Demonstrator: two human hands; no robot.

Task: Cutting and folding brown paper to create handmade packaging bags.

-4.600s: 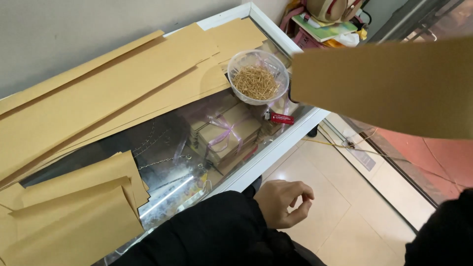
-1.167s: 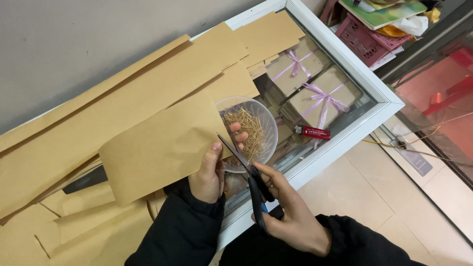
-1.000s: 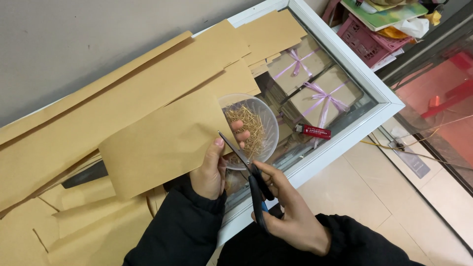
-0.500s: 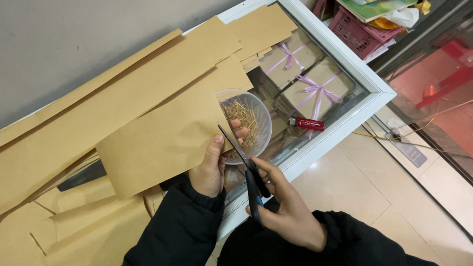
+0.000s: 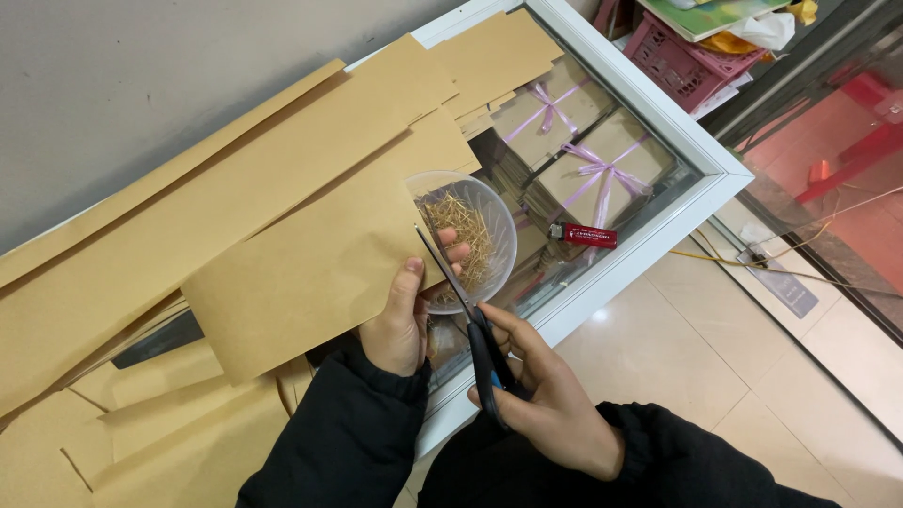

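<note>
Left hand [image 5: 400, 325] pinches one sheet of brown kraft paper [image 5: 310, 273] at its near right edge: thumb on top, fingers [image 5: 458, 252] curled behind. Sheet is held flat above the worktop [image 5: 658, 118], a glass-topped display case with a white frame.

Right hand [image 5: 550, 395] grips one pair of scissors [image 5: 466, 310], black handles, fingers closed through the loops. Blades stand narrow, nearly together, tip pointing far-left and touching the right edge of the held sheet.

One clear plastic bowl [image 5: 494, 221] sits on the glass just right of the sheet, partly hidden behind it; it holds a heap of thin gold-coloured pins, too many to count.

One red lighter [image 5: 583, 235] lies on the glass right of the bowl.

Under the glass: two brown boxes tied with lilac ribbon [image 5: 602, 169], side by side.

Far and left: several long kraft strips [image 5: 188, 216] overlapped along the wall; exact count cannot be told. Near left: more cut pieces [image 5: 141, 442], stacked.

One pink basket [image 5: 677, 61], far right, off the worktop.
</note>
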